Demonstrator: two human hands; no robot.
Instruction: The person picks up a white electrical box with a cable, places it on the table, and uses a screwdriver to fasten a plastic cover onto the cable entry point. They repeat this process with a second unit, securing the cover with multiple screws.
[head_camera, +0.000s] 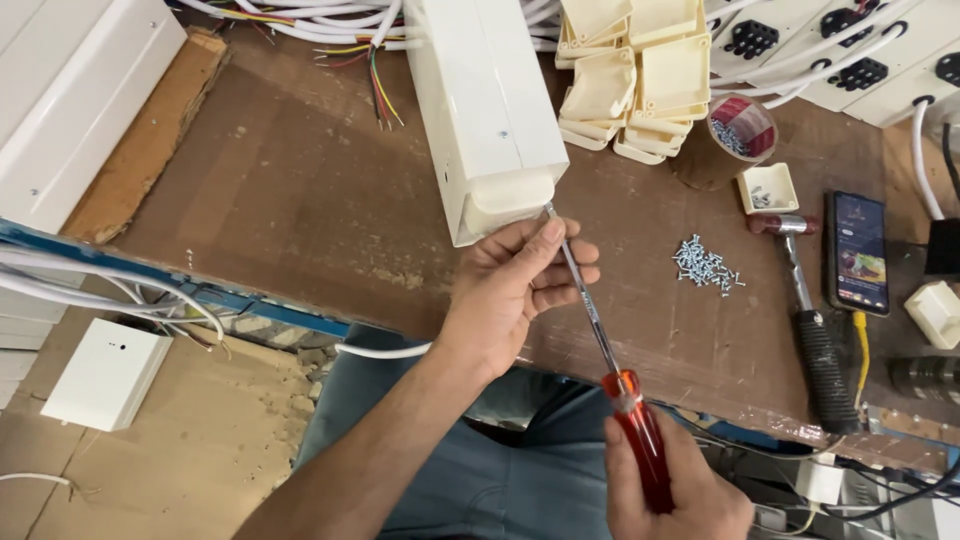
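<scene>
Centrally, a screwdriver (600, 330) is angled with its tip at the lower end of a white box (490, 110) on the worktop (300, 200). Its red handle is enclosed by the right hand (675, 490), grip pressed together; its shaft is pinched by the left hand (515, 290). Loose screws (706, 265) and a hammer (812, 330) lie near.

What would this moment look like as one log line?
left hand: steadies screwdriver shaft | right hand: grips red handle | tip: at white box end | screws: loose on workbench
</scene>
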